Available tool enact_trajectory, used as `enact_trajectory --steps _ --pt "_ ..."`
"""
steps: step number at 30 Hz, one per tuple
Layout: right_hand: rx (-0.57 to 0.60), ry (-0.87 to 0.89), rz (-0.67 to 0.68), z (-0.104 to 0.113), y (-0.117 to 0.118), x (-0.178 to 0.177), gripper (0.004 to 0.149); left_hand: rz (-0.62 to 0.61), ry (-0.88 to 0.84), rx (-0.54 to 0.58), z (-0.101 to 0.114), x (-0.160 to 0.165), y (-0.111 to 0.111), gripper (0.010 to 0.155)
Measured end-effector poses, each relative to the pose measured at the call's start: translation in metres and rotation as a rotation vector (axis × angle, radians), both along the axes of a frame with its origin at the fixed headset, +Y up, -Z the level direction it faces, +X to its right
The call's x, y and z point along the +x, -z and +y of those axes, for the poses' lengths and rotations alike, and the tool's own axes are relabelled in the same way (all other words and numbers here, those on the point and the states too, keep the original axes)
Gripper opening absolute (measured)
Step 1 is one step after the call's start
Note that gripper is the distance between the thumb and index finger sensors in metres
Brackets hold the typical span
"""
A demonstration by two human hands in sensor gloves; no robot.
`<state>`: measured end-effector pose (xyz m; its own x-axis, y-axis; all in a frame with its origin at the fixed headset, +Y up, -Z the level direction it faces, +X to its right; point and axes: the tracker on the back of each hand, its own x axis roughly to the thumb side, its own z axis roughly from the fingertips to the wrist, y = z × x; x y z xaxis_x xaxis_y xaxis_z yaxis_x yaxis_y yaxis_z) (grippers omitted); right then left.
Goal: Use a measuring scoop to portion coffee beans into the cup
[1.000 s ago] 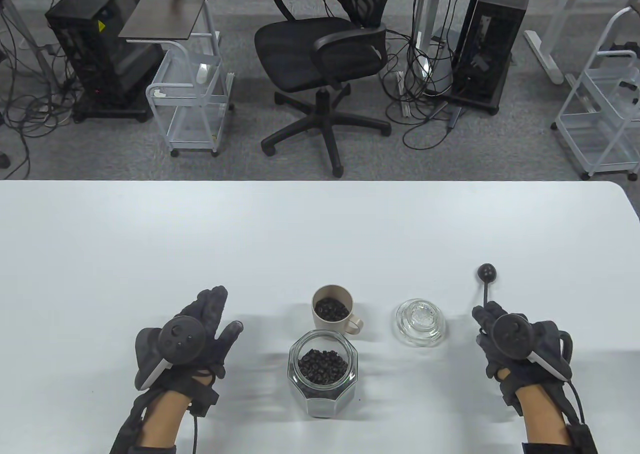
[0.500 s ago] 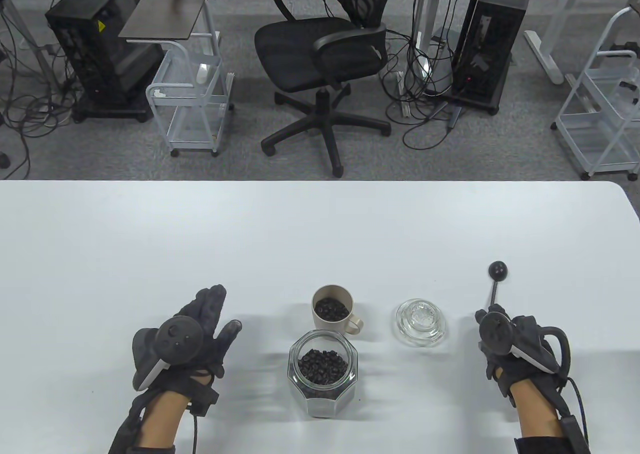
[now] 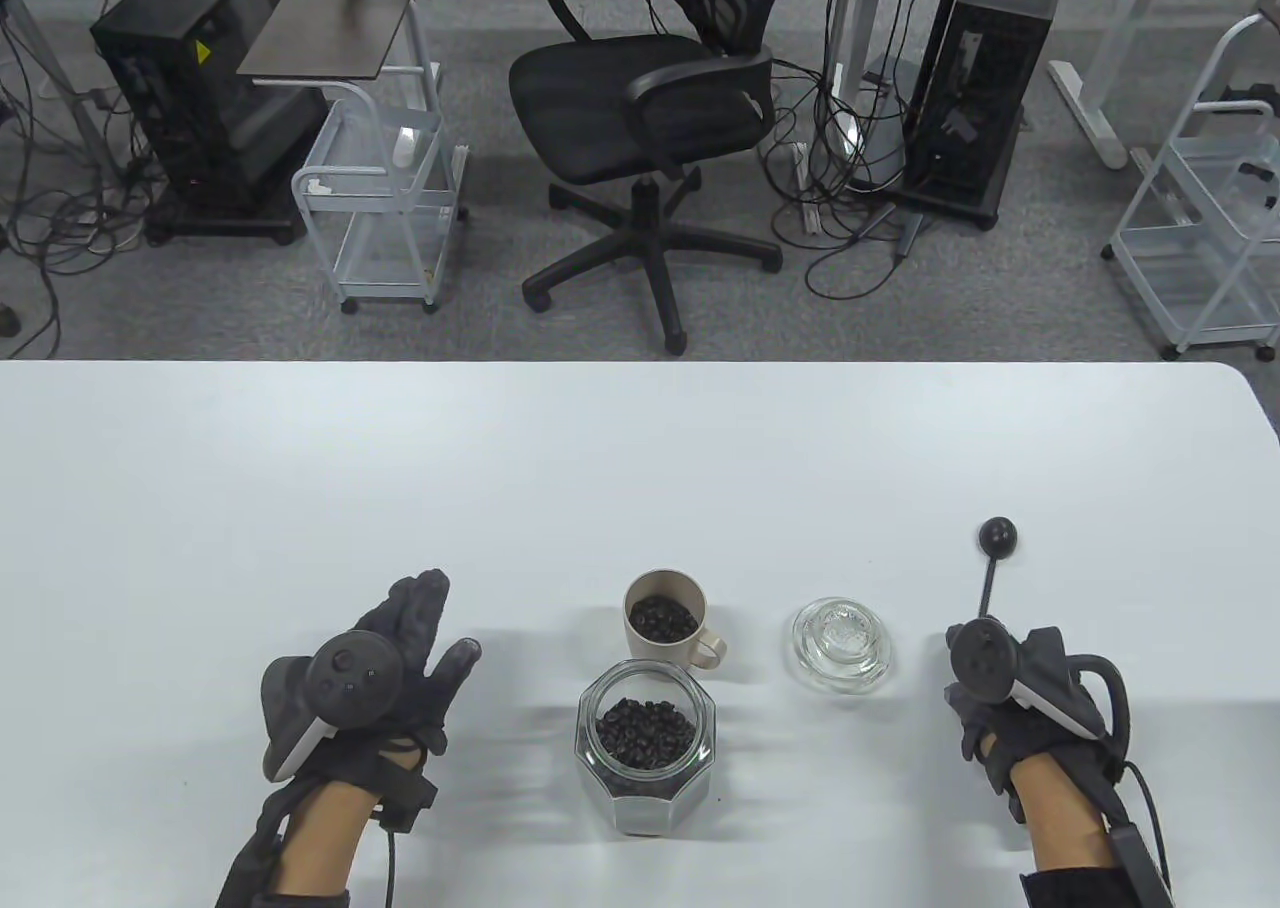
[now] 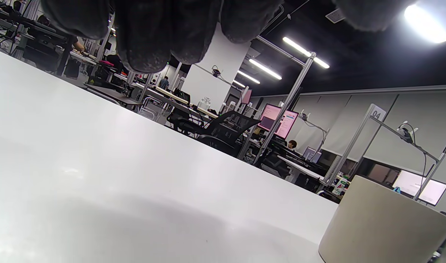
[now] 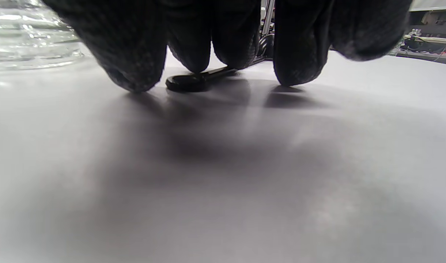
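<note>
The black measuring scoop [image 3: 990,573] lies on the white table [image 3: 600,468], its round bowl [image 3: 998,536] turned down at the far end. My right hand [image 3: 985,663] curls over the handle's near end [image 5: 193,81], thumb and fingertips down at the table on both sides of it. The beige cup [image 3: 662,616] holds coffee beans and stands just behind the open glass jar [image 3: 645,743], which also has beans in it. My left hand [image 3: 415,638] rests flat left of the jar, fingers straight and holding nothing. The cup's wall [image 4: 384,223] shows in the left wrist view.
The jar's glass lid [image 3: 842,643] lies between the cup and my right hand, close to the thumb [image 5: 128,54] in the right wrist view. An office chair [image 3: 640,118] and carts stand beyond the table's far edge.
My right hand turned the scoop over and laid it on the table, bowl down, then drew back slightly. My left hand barely moved.
</note>
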<state>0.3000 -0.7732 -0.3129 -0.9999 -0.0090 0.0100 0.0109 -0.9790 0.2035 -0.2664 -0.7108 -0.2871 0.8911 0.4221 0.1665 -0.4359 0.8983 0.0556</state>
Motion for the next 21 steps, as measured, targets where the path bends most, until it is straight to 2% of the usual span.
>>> enact_trajectory --steps 5,11,15,21 --pt "0.004 0.032 -0.020 0.000 0.000 0.002 0.060 -0.005 0.005 -0.006 -0.001 0.001 0.000 0.085" --pt "0.040 0.179 -0.080 0.008 -0.005 0.011 0.062 -0.005 0.019 -0.014 -0.005 0.004 0.001 0.085" --pt "0.115 0.268 -0.116 0.016 -0.009 0.017 0.065 -0.003 0.028 -0.021 -0.007 0.005 0.001 0.084" --pt "0.248 0.407 -0.066 0.028 -0.016 0.014 0.069 0.005 0.036 -0.030 -0.008 0.005 0.002 0.084"
